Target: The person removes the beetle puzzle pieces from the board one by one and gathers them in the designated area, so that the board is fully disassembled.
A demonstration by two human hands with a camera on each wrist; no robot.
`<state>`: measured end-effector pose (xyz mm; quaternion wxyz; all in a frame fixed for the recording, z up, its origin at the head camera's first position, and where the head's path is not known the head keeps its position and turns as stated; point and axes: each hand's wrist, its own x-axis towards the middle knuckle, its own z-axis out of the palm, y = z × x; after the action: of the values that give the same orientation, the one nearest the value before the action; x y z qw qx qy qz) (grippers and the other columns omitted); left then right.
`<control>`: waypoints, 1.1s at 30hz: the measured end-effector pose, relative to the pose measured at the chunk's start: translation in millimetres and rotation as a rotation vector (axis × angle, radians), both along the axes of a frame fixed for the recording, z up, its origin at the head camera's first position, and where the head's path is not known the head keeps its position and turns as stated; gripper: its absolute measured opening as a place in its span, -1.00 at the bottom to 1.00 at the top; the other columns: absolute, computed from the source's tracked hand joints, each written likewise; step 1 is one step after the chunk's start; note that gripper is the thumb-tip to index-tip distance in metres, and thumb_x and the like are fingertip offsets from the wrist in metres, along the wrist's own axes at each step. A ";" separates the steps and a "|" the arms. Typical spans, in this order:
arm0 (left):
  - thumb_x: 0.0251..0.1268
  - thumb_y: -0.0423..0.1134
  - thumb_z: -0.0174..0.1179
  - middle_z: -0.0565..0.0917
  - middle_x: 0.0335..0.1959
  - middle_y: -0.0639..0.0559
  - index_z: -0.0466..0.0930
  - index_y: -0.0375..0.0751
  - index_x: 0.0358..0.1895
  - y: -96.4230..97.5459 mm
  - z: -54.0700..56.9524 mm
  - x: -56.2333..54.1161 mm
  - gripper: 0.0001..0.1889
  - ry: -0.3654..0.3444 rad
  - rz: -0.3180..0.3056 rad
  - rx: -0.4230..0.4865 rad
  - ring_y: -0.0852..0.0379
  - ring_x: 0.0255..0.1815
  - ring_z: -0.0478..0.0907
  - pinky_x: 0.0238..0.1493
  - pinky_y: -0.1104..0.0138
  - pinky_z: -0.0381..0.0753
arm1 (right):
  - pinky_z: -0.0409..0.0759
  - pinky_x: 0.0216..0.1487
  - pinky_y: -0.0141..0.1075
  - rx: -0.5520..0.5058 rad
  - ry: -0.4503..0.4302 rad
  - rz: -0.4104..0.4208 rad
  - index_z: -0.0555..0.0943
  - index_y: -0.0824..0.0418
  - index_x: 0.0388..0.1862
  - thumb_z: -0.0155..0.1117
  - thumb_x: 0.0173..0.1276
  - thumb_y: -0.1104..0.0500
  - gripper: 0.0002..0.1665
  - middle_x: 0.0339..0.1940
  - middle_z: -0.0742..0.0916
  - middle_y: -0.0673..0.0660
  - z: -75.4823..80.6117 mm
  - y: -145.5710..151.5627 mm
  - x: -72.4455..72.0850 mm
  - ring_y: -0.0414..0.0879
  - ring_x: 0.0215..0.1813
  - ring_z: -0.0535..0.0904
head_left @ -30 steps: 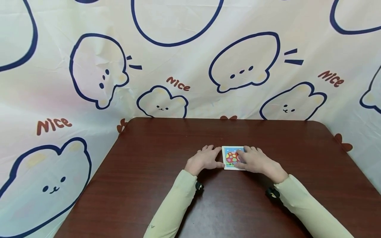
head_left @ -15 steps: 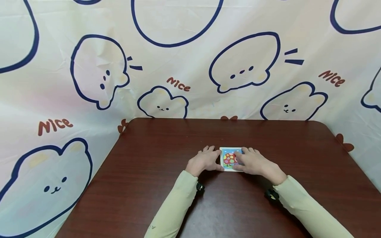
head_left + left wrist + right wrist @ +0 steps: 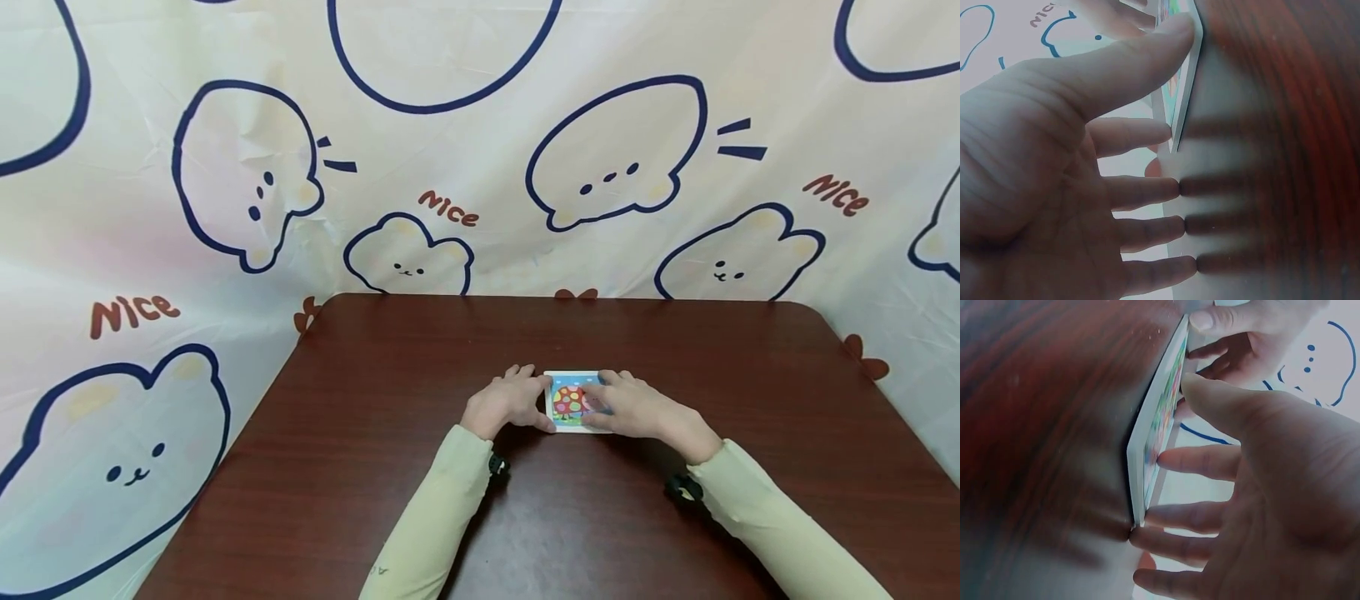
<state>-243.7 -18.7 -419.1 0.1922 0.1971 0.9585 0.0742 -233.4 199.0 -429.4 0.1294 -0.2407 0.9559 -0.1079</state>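
A thin square picture board (image 3: pixel 566 406) with a white border lies flat on the table. Its picture shows a red shape with coloured spots on blue and green; the right part is covered by fingers. At its left edge is my left hand (image 3: pixel 504 406), thumb and index finger touching the corners. In the left wrist view that thumb (image 3: pixel 1175 34) lies on the border, while the other fingertips touch the table. My right hand (image 3: pixel 641 408) reaches over the board's right side with spread, fairly straight fingers. Some fingertips (image 3: pixel 1163 459) rest on its face in the right wrist view.
The dark wooden table (image 3: pixel 390 358) extends around both hands. Behind it and at its sides hangs a pale cloth (image 3: pixel 495 167) printed with blue-outlined bears. A small dark device (image 3: pixel 684 490) sits under the right wrist, another (image 3: pixel 498 467) under the left.
The picture board has slid a little to the left across the table. My left hand has shifted slightly left too, and the right hand has moved slightly left with its fingers still on the board.
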 end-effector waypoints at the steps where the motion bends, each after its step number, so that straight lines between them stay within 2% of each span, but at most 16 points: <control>1: 0.13 0.21 0.35 0.17 0.56 -0.09 0.23 0.08 0.50 0.0 0.3 -0.2 -0.13 0.000 0.001 -0.002 -0.17 0.58 0.04 0.50 -0.06 0.17 | 0.44 0.22 0.23 -0.012 0.000 -0.001 0.50 0.16 0.34 0.28 0.33 -0.20 -0.29 0.40 0.42 0.42 0.7 0.9 -0.7 0.28 0.25 0.39; 8: 0.12 0.21 0.36 0.16 0.56 -0.09 0.22 0.09 0.50 4.7 0.6 -0.6 -0.12 -0.001 0.000 -0.009 -0.17 0.58 0.04 0.50 -0.07 0.16 | 0.49 0.20 0.16 -0.096 0.066 0.006 0.58 0.23 0.22 0.24 0.39 -0.16 -0.39 0.25 0.57 0.35 4.3 13.4 -7.3 0.24 0.21 0.47; 13: 0.12 0.23 0.34 0.15 0.57 -0.07 0.19 0.11 0.52 6.7 -0.3 -1.6 -0.11 0.006 -0.001 -0.027 -0.15 0.59 0.04 0.49 -0.06 0.18 | 0.62 0.05 -0.01 -0.197 0.081 0.013 0.59 0.25 0.18 0.28 0.39 -0.06 -0.48 0.07 0.67 0.25 2.0 18.9 -15.6 0.03 -0.01 0.58; 16: 0.13 0.24 0.34 0.14 0.57 -0.08 0.19 0.11 0.52 2.6 -0.6 -1.6 -0.11 0.008 -0.001 -0.018 -0.16 0.59 0.03 0.49 -0.06 0.17 | 0.64 -0.09 -0.18 -0.261 0.062 0.023 0.60 0.23 0.15 0.30 0.38 0.00 -0.54 -0.05 0.70 0.15 -2.8 15.3 -23.7 -0.09 -0.15 0.58; 20: 0.14 0.23 0.33 0.13 0.58 -0.08 0.19 0.10 0.52 -2.9 -1.5 -0.9 -0.12 0.005 0.003 0.001 -0.16 0.58 0.03 0.50 -0.07 0.15 | 0.58 -0.21 -0.31 -0.301 0.038 0.036 0.60 0.20 0.13 0.31 0.37 0.04 -0.58 -0.18 0.70 0.04 -7.0 8.7 -34.0 -0.16 -0.23 0.55; 24: 0.14 0.24 0.33 0.12 0.58 -0.07 0.17 0.11 0.52 -2.9 -1.8 -1.6 -0.11 0.000 0.003 -0.002 -0.15 0.58 0.03 0.50 -0.06 0.14 | 0.53 -0.27 -0.32 -0.327 0.007 0.032 0.59 0.19 0.14 0.31 0.37 0.06 -0.59 -0.25 0.69 0.02 -5.8 4.7 -39.6 -0.16 -0.29 0.52; 33: 0.15 0.27 0.30 0.11 0.58 -0.08 0.15 0.12 0.54 -1.9 -1.5 -2.8 -0.10 0.000 -0.015 -0.030 -0.15 0.59 0.02 0.51 -0.06 0.14 | 0.52 -0.25 -0.31 -0.380 -0.064 0.002 0.58 0.17 0.14 0.30 0.38 0.08 -0.60 -0.25 0.70 0.06 -10.7 -6.4 -48.7 -0.15 -0.30 0.53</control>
<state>-246.6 -20.6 -420.6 0.1958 0.2016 0.9579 0.0584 -282.2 192.5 -440.0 0.1121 -0.2582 0.9135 -0.2937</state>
